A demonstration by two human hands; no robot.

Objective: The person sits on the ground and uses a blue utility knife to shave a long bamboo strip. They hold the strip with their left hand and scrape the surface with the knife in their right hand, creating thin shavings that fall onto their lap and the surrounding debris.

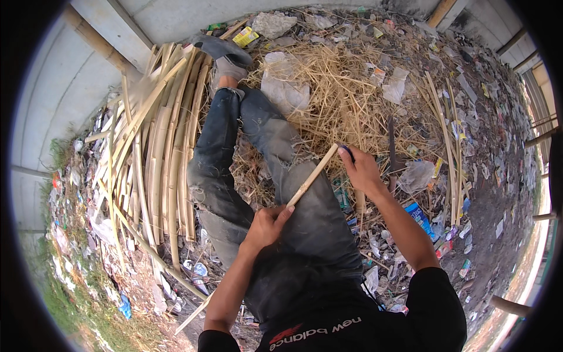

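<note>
A pale split-bamboo strip slants across my thighs, its far end up and to the right. My left hand is closed round it over my lap. The strip passes beneath my left forearm, and its near end shows at the lower left. My right hand is beside the strip's far end, fingers curled on a small dark object whose kind I cannot make out. To the right of my knee, a long dark blade lies on the ground, partly behind my right wrist.
Several bamboo slats are piled left of my legs. Straw-like shavings cover the ground ahead. More thin strips lie at the right among litter and a blue packet. A grey wall with a bamboo post stands at the far left.
</note>
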